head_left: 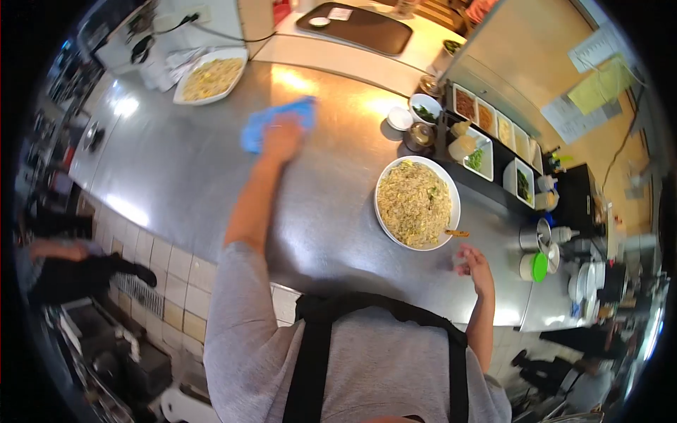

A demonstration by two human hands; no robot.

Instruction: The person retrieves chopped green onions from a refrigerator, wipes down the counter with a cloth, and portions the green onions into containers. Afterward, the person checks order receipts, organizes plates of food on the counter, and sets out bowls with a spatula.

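My left hand point(283, 135) is on a bunched blue cloth point(254, 134), gripping it against the steel counter point(331, 141). The cloth spreads out on both sides of the hand, and its right end is a little blurred. To the right stands a large white bowl point(379, 211) full of fried rice point(416, 201), with the end of a yellow handle point(458, 233) over its rim. My right hand point(474, 268) is just off the bowl's lower right side, holding nothing, its fingers loosely bent and apart.
A white dish of fried rice point(211, 79) sits at the back left. Along the right edge are a rack of white topping containers point(479, 151), a brown jar point(419, 137) and a green-lidded tub point(538, 268). A dark tray point(360, 29) lies on the ledge behind. Other people stand at both sides.
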